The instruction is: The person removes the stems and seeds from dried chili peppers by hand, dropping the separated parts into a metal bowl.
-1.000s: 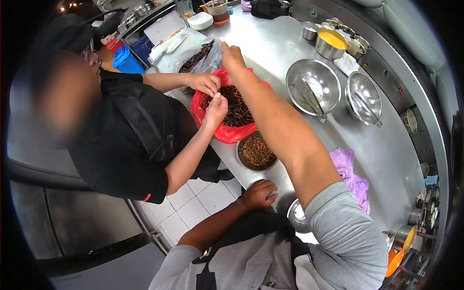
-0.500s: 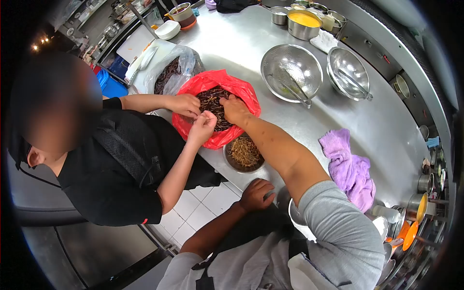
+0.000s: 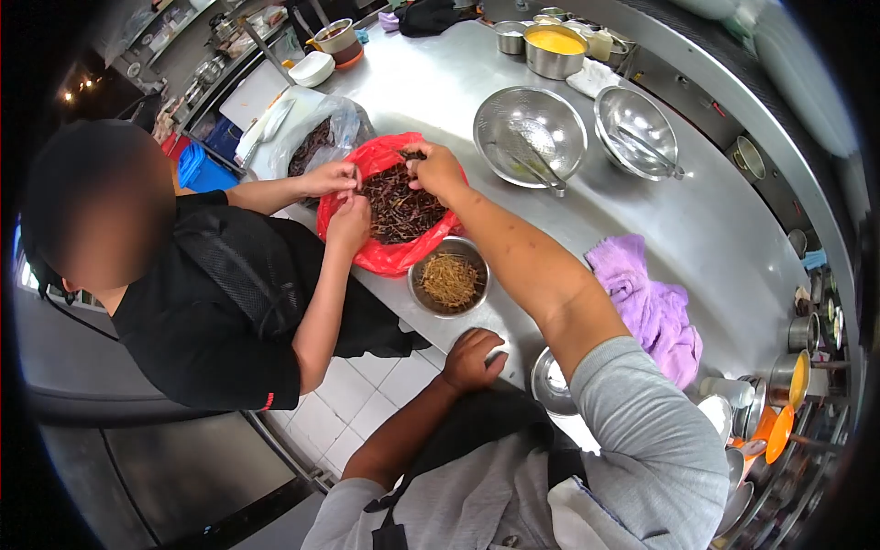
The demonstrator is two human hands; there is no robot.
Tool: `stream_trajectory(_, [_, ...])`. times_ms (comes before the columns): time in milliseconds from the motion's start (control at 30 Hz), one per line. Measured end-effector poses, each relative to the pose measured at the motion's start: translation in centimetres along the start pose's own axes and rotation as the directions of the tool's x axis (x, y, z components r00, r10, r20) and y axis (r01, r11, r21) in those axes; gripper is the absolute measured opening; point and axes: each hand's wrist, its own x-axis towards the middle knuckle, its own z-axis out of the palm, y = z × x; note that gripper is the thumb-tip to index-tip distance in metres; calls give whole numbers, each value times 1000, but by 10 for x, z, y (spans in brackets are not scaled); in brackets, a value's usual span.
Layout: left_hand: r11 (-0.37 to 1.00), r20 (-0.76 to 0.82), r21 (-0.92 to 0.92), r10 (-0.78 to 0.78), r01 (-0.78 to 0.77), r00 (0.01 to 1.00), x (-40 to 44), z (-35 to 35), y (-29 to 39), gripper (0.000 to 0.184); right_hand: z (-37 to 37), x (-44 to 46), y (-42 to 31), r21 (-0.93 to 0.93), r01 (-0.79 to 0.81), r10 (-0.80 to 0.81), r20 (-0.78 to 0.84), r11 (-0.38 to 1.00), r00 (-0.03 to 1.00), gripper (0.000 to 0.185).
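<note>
My right hand (image 3: 434,170) is over the far right rim of a red plastic bag (image 3: 392,261), its fingers pinched on what looks like a dark dried chilli. Inside the bag lies a heap of dark red dried chillies (image 3: 399,209). Just in front stands a steel bowl (image 3: 417,295) with thin, straw-coloured stems (image 3: 449,280) in it. My left hand (image 3: 473,359) rests at the table's edge near this bowl, holding nothing, its fingers loosely bent and thumb apart. Across the bag, another person's two hands (image 3: 341,197) work close together at its left rim.
Behind the red bag sits a clear bag of chillies (image 3: 344,128). Two steel bowls (image 3: 530,137) with utensils stand further back. A purple cloth (image 3: 646,312) lies right of my forearm, and a small steel bowl (image 3: 548,385) sits near my body. Pots (image 3: 555,62) line the back.
My right hand has lifted out of the chillies toward the bag's far rim. The other person's hands have shifted slightly. The stem bowl shows more fully; my left hand stays at the table edge.
</note>
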Motion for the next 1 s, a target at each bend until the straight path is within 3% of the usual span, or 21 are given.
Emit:
stream_trajectory(33, [1000,-15,13,-2,2,1000,0,1,0,19,0,0,-3,252,29,-26,-13,967,1000,26])
stream_trajectory(67, [1000,-9,12,4,-4,1000,0,1,0,19,-7,-3,-4,253,33,-29,-21,967,999,26])
stream_trajectory(133, [1000,-51,2,13,-13,999,0,4,-1,17,-27,-26,-26,506,-9,2,14,862,1000,28])
stream_trajectory(200, [999,-57,-35,-12,10,998,-3,8,-4,15,-58,-62,-40,532,0,-26,41,847,999,27])
stream_trajectory(267, [919,48,-269,-285,287,957,-8,11,-9,14,-89,-109,-45,541,57,-101,52,839,993,30])
stream_trajectory(333, [590,13,-710,-534,384,845,1,11,11,29,-118,-173,-47,514,80,-93,0,854,996,30])
stream_trajectory(400, [334,5,-914,-558,230,830,26,2,48,48,-138,-232,-32,490,84,-77,-35,868,996,31])
stream_trajectory(467, [-82,159,-987,-551,137,819,61,-1,91,58,-141,-284,-9,531,24,14,-67,847,998,29])
stream_trajectory(500, [-365,200,-927,-297,82,934,68,17,74,60,-139,-303,7,556,-3,52,-72,831,996,29])
stream_trajectory(533, [-627,157,-772,-28,105,987,87,17,92,62,-135,-320,21,584,-22,91,-88,811,992,28])
stream_trajectory(567, [-291,286,-945,-500,152,818,93,24,121,60,-130,-335,33,499,16,104,-212,866,972,28])
stream_trajectory(600, [-304,323,-933,-475,192,819,95,35,126,60,-125,-345,40,405,44,103,-335,913,937,29])
stream_trajectory(633, [-282,314,-938,-445,202,839,98,46,130,58,-123,-353,46,323,177,-8,-462,930,887,32])
stream_trajectory(667, [-258,305,-943,-417,210,856,100,56,134,56,-127,-357,49,322,196,-9,-499,926,866,32])
stream_trajectory(700, [-277,317,-936,-395,217,862,99,65,140,51,-131,-360,54,221,333,-156,-568,917,808,32])
stream_trajectory(767, [-274,364,-923,-381,272,850,100,80,155,51,-139,-370,57,21,478,-355,-639,878,682,34])
stream_trajectory(800, [-267,369,-922,-394,279,842,101,86,162,50,-141,-373,56,14,481,-353,-660,877,663,34])
stream_trajectory(867, [-283,414,-903,-372,323,831,99,92,173,48,-143,-378,52,107,647,-427,-668,755,609,35])
stream_trajectory(900, [-328,464,-874,-347,358,815,99,95,173,48,-144,-382,43,-24,607,-441,-711,794,548,33])
stream_trajectory(933, [-371,511,-843,-321,390,798,97,96,171,48,-148,-385,44,-26,604,-436,-717,797,544,33])
stream_trajectory(1000, [-359,550,-820,-282,445,786,92,94,169,47,-152,-388,49,15,556,-441,-591,831,675,28])
